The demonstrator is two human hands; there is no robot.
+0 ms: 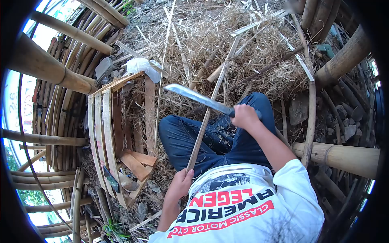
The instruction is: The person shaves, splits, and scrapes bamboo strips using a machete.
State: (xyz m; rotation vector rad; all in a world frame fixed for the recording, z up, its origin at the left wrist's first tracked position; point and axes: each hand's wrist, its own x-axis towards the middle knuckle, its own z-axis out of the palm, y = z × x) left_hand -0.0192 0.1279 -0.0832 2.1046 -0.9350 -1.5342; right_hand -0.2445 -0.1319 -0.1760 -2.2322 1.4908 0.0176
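A long, thin bamboo strip (201, 131) runs from near my waist up and away over my crossed legs. Its near end is in my left hand (182, 183), whose fingers are closed around it beside my left hip. My right hand (244, 116) is wrapped round the dark handle of a large knife (198, 98). The blade points to the left and crosses the strip above my lap, its tip beyond the strip. Whether blade and strip touch, I cannot tell. Small shavings lie on my dark trousers.
A slatted wooden crate (107, 133) stands at the left, with wood pieces and a white plastic bag (142, 68) near it. Curly shavings (267, 77) and loose strips cover the ground ahead. Thick bamboo poles (340, 156) reach in from both sides. Stones (350, 131) lie at right.
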